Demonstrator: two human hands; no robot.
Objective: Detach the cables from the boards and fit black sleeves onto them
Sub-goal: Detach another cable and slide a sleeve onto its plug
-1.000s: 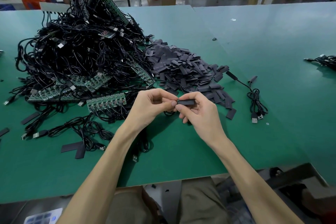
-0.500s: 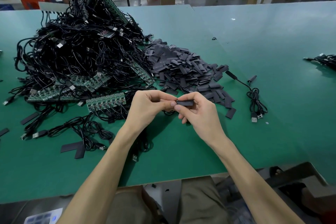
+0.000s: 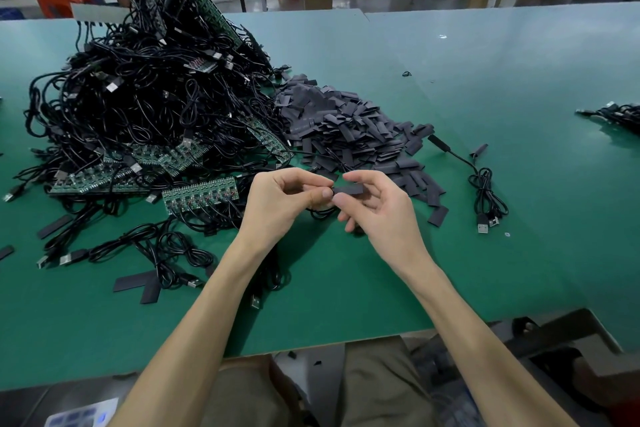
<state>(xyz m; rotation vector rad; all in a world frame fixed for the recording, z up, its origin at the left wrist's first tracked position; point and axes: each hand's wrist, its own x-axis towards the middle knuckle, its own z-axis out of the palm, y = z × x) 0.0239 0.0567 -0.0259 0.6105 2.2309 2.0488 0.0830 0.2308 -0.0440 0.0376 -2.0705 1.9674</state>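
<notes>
Left grip (image 3: 287,201) pinching the cable (image 3: 319,215), right grip (image 3: 379,215) pinching the sleeve (image 3: 349,190), I'm threading them; next, likely pushing toward three o'clock.

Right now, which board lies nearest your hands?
The board just left of the left hand, alone at the front; the others sit farther back.

On the table (image 3: 519,107), a heap of cables and boards (image 3: 138,107) lies at the left, a pile of sleeves (image 3: 346,128) just beside it on the right. Before them the left hand (image 3: 277,204), holding a cable (image 3: 320,214), meets the right hand (image 3: 381,215), holding a sleeve (image 3: 349,190). A coiled cable (image 3: 486,194) lies further right.
</notes>
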